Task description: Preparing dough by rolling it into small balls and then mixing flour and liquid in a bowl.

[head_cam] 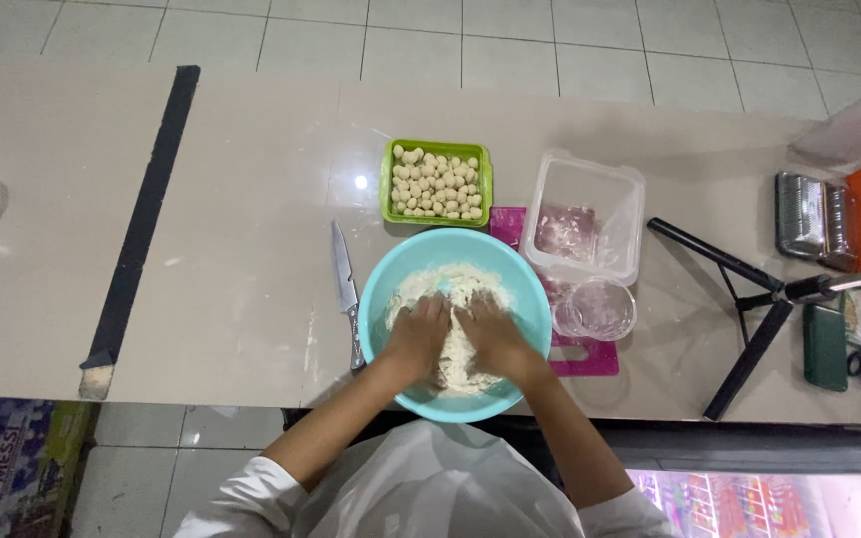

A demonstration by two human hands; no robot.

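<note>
So: knife (345, 289) idle left of turquoise bowl (383, 279). Left hand (417, 334), right hand (490, 334) side by side, fingers spread flat, pressed into flour dough (450, 284) in bowl — still loose, floury, kneading unfinished. Green tray (387, 179) of rolled balls behind; clear container (590, 214) right.

Left hand (417, 337) and right hand (495, 337) press pale dough (450, 291) in a turquoise bowl (383, 284) — knife (345, 289) just beside.

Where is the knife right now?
In the head view, the knife lies flat on the beige counter, just left of the turquoise bowl, near the person's left hand.
</note>
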